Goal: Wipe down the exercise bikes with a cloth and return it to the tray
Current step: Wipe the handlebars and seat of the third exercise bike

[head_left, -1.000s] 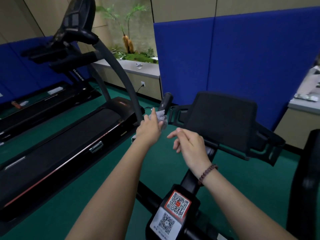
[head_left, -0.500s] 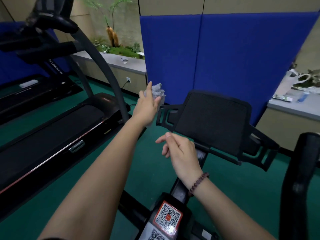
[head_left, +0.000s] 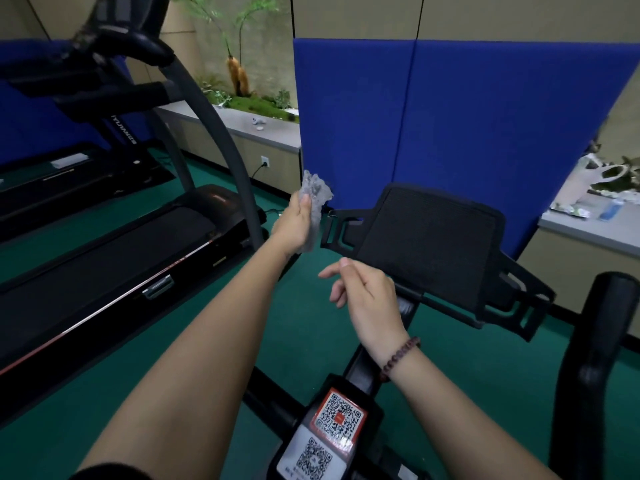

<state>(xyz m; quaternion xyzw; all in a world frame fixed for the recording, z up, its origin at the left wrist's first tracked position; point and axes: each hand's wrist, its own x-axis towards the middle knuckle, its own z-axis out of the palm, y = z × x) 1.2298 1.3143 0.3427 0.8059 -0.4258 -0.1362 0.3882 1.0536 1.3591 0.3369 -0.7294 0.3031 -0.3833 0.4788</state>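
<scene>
A black exercise bike fills the lower right, with its flat console panel (head_left: pixel 429 237) in the centre and QR-code stickers (head_left: pixel 337 419) on the frame below. My left hand (head_left: pixel 294 225) holds a crumpled grey cloth (head_left: pixel 315 195) just left of the console's left bracket (head_left: pixel 341 230). My right hand (head_left: pixel 363 296) hovers in front of the console's lower edge, fingers loosely curled and holding nothing. A beaded bracelet sits on that wrist. No tray is in view.
A black treadmill (head_left: pixel 114 251) stands on the left, a second one behind it. Blue padded panels (head_left: pixel 450 116) back the bike. A ledge with plants (head_left: pixel 249 98) runs behind; a counter with clutter (head_left: pixel 595 216) is at right. Another black post (head_left: pixel 588 375) rises at lower right.
My left hand has lifted the cloth off the bike's left handle grip and now holds it in the air beside the console. My right hand has stayed put.
</scene>
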